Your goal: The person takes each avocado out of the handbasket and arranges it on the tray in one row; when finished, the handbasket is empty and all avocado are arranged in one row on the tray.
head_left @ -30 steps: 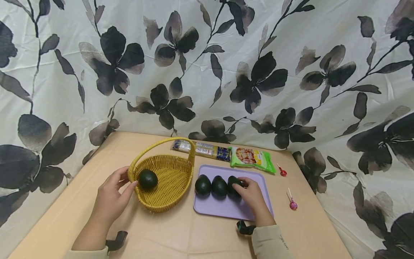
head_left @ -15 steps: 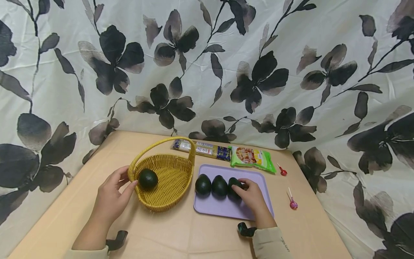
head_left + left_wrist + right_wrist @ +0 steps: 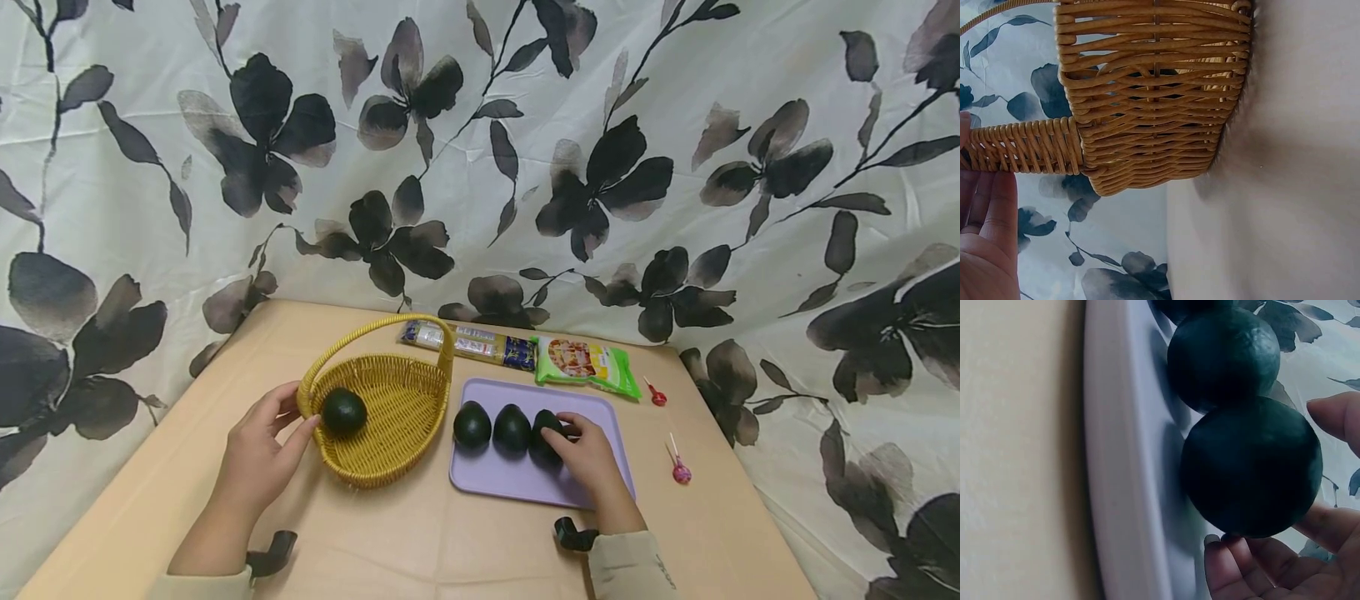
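Note:
A yellow woven basket stands on the table, with one dark green avocado inside at its left. My left hand holds the basket at the left foot of its handle, thumb on one side and fingers on the other. To the right, a lilac tray bears three avocados in a row. Around the rightmost avocado curl the fingers of my right hand; it still sits on the tray beside the middle avocado. The left avocado lies nearest the basket.
Behind the tray lie a long blue-and-gold packet and a green food packet. A red lollipop and a pink lollipop lie on the right. A floral cloth hangs behind the table.
The head view has shifted very slightly. Both hands, the basket and the avocados otherwise keep their places.

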Demonstrator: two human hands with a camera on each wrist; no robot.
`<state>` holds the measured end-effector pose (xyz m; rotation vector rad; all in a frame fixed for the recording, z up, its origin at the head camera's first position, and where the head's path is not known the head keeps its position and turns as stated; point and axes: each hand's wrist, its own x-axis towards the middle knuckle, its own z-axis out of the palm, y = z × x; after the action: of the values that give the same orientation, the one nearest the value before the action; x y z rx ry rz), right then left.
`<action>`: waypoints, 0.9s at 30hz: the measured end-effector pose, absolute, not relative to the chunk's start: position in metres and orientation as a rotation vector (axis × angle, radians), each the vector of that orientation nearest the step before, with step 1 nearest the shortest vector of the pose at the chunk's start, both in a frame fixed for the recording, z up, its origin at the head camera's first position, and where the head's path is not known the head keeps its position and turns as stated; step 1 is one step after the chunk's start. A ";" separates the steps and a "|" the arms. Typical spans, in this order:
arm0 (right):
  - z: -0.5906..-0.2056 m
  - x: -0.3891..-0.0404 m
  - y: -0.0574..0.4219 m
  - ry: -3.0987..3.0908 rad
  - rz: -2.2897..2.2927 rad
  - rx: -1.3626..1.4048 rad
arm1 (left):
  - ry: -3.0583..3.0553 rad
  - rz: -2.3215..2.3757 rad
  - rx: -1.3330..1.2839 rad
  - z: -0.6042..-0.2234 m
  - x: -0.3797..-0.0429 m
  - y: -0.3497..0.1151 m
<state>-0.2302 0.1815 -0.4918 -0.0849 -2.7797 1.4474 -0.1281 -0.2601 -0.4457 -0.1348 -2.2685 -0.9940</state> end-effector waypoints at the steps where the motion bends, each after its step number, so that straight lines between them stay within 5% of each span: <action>1: -0.491 -0.230 0.182 -2.779 1.435 -0.084 | -2.268 -0.994 -0.136 -0.446 -0.128 -0.260; 27: -0.453 -0.225 0.182 -2.761 1.347 -0.105 | -2.295 -0.975 -0.125 -0.447 -0.129 -0.259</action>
<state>-0.2254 0.1816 -0.4531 -0.1052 -2.7614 1.3473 -0.1288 -0.2593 -0.4471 -0.1248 -2.2947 -0.9755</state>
